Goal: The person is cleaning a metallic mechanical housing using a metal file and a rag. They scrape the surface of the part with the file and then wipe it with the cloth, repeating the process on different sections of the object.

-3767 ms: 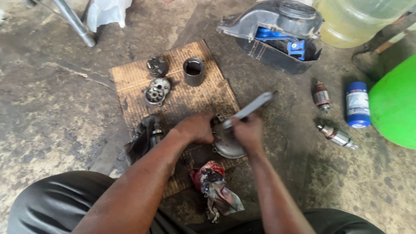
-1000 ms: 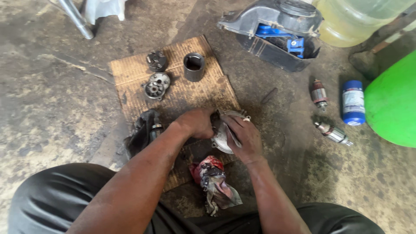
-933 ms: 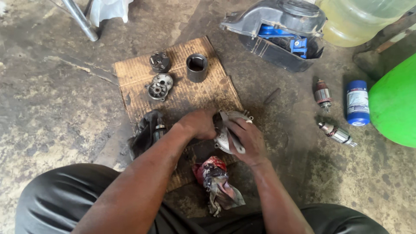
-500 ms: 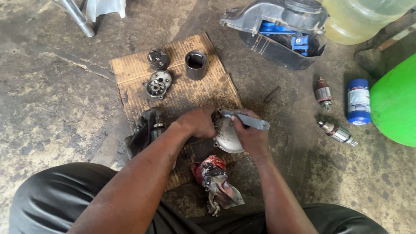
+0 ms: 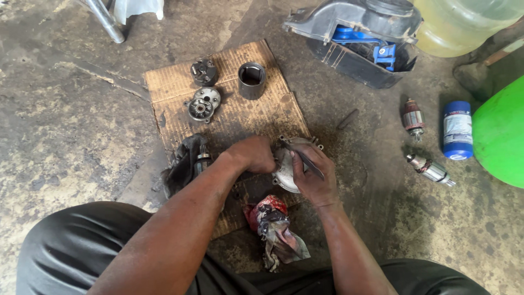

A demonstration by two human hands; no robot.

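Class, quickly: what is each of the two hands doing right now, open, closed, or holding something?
Left hand: closed on the edge of the round metal housing, steadying it.
Right hand: closed around a grey wrench, its head at the housing's top.

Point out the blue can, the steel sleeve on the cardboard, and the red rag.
blue can (image 5: 457, 130): head view, middle of its labelled side.
steel sleeve (image 5: 251, 86): head view, outer wall below the open top.
red rag (image 5: 266, 210): head view, its bunched red upper part.
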